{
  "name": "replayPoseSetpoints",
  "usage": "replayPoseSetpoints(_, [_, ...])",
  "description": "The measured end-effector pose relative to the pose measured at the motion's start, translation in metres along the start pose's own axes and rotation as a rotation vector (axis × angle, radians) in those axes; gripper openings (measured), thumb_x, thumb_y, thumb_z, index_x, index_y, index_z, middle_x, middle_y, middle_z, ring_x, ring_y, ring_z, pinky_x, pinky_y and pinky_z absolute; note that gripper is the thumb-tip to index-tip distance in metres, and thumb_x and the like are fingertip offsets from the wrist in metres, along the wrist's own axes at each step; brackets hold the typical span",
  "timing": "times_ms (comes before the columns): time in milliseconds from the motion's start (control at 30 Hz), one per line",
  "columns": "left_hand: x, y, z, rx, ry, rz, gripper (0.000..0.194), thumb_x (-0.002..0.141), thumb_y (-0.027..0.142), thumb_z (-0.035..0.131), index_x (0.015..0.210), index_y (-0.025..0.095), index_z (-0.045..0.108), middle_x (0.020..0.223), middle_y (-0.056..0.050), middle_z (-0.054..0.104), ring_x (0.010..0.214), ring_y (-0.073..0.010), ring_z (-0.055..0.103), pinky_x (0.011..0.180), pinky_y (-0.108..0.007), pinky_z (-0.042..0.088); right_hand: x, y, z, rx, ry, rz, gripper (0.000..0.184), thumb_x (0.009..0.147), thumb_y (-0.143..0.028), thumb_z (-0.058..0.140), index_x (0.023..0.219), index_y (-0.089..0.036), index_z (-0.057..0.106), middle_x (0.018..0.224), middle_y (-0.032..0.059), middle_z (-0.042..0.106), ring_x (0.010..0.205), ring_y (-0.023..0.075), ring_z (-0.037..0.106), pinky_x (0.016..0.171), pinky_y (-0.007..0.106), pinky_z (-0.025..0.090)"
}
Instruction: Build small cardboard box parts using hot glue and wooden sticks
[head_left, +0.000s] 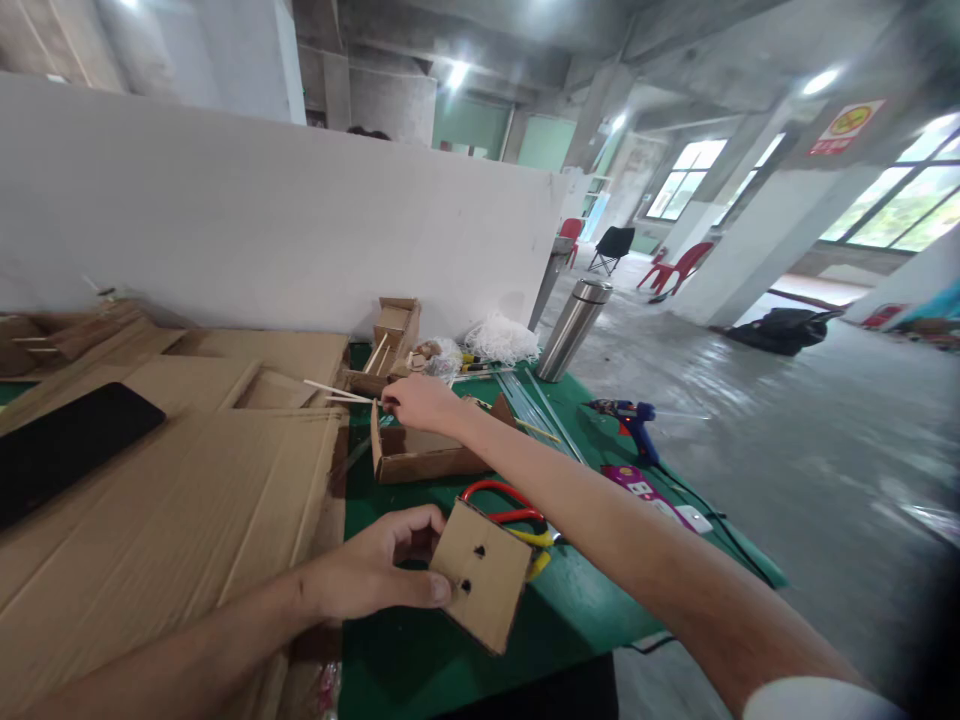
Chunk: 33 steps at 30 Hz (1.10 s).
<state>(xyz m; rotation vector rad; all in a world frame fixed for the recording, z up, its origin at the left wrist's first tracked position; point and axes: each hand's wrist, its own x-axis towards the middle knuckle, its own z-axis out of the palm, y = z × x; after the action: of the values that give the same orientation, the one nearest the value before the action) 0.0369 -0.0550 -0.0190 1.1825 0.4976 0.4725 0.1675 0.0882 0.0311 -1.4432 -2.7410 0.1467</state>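
Note:
My left hand [394, 570] grips a square cardboard piece [487, 590] by its left edge, thumb on the front face. Two small dark holes show in that face. Farther out, my right hand [420, 400] pinches thin wooden sticks [341, 394] that point left over the cardboard sheet. It hovers at the left end of an open cardboard box [405, 465]; my forearm hides part of this box. Just behind the square piece lie red-handled scissors [502, 490] and a yellow-handled tool [536, 540], both partly covered.
A blue glue gun [634, 420] and a purple-and-white package [652, 495] lie on the green table [585, 600] at right. Behind stand a steel flask [574, 335], clear rods [540, 410] and white shredded filler [499, 338]. At left, a black phone [75, 445] rests on cardboard [210, 510].

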Motion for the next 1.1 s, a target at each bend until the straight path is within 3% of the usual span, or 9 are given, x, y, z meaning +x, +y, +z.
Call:
replayPoseSetpoints(133, [-0.001,0.003,0.000,0.022,0.010,0.001,0.043,0.067,0.043,0.088,0.087,0.015,0.061,0.088,0.000,0.065,0.082,-0.0137,0.058,0.074,-0.024,0.045,-0.024,-0.005,-0.028,0.041,0.163,0.061,0.024,0.097,-0.029,0.050,0.100,-0.020,0.072,0.101,0.0106,0.074,0.098,0.0272,0.067,0.078,0.035,0.050])
replayPoseSetpoints(267, [-0.002,0.004,0.000,0.040,0.025,0.005,0.044,0.066,0.045,0.088,0.086,0.016,0.063,0.085,0.000,0.063,0.081,-0.0147,0.057,0.074,-0.025,0.045,-0.070,-0.006,-0.057,0.142,0.338,0.090,0.029,0.101,-0.031,0.042,0.108,-0.018,0.068,0.093,0.0063,0.074,0.079,0.0194,0.066,0.067,0.029,0.047])
replayPoseSetpoints(333, [-0.003,0.003,0.000,0.050,0.042,0.013,0.044,0.065,0.046,0.088,0.087,0.016,0.064,0.084,0.001,0.063,0.080,-0.0148,0.056,0.075,-0.026,0.044,-0.100,-0.005,-0.065,0.376,0.488,0.037,0.028,0.100,-0.033,0.046,0.103,-0.017,0.069,0.090,0.0042,0.073,0.072,0.0151,0.063,0.065,0.027,0.047])
replayPoseSetpoints(433, [-0.002,0.003,0.001,0.062,0.075,0.026,0.044,0.064,0.046,0.088,0.086,0.016,0.064,0.081,0.002,0.061,0.078,-0.0140,0.054,0.074,-0.025,0.042,-0.148,-0.005,-0.065,0.685,0.681,0.018,0.017,0.092,-0.032,0.061,0.091,-0.020,0.073,0.093,0.0032,0.070,0.080,0.0160,0.062,0.068,0.027,0.048])
replayPoseSetpoints(467, [-0.002,0.003,0.001,0.062,0.083,0.027,0.045,0.064,0.047,0.088,0.086,0.016,0.065,0.081,0.002,0.061,0.078,-0.0139,0.054,0.073,-0.025,0.042,-0.162,-0.006,-0.062,0.759,0.681,0.025,0.015,0.091,-0.032,0.063,0.090,-0.022,0.074,0.093,0.0026,0.069,0.080,0.0157,0.062,0.068,0.026,0.048])
replayPoseSetpoints(567, [-0.001,0.005,0.002,0.053,0.102,0.015,0.047,0.064,0.051,0.087,0.087,0.015,0.066,0.083,0.001,0.062,0.076,-0.0138,0.055,0.072,-0.024,0.042,-0.197,-0.010,-0.047,1.020,0.525,-0.026,0.010,0.091,-0.030,0.066,0.092,-0.028,0.075,0.090,0.0015,0.067,0.082,0.0154,0.062,0.068,0.024,0.051])
replayPoseSetpoints(700, [0.000,0.006,0.002,0.058,0.139,-0.001,0.048,0.066,0.054,0.084,0.090,0.015,0.070,0.079,0.001,0.062,0.075,-0.0130,0.054,0.071,-0.023,0.040,-0.219,-0.018,-0.028,1.197,0.458,-0.103,0.013,0.095,-0.031,0.061,0.094,-0.029,0.074,0.087,0.0017,0.062,0.081,0.0146,0.061,0.071,0.024,0.052])
replayPoseSetpoints(900, [0.002,0.004,0.001,0.057,0.180,-0.003,0.050,0.066,0.057,0.083,0.094,0.017,0.074,0.085,0.001,0.067,0.078,-0.0134,0.055,0.074,-0.023,0.040,-0.223,-0.019,-0.018,1.158,0.504,-0.153,0.018,0.099,-0.034,0.055,0.097,-0.028,0.072,0.088,0.0026,0.059,0.083,0.0150,0.060,0.072,0.025,0.051])
replayPoseSetpoints(1100, [0.002,0.006,0.001,0.062,0.169,0.000,0.048,0.067,0.057,0.082,0.094,0.017,0.075,0.087,0.000,0.069,0.080,-0.0144,0.057,0.076,-0.024,0.041,-0.222,-0.012,-0.012,1.026,0.462,-0.206,0.020,0.103,-0.028,0.046,0.106,-0.030,0.067,0.093,0.0022,0.057,0.088,0.0148,0.056,0.076,0.024,0.047])
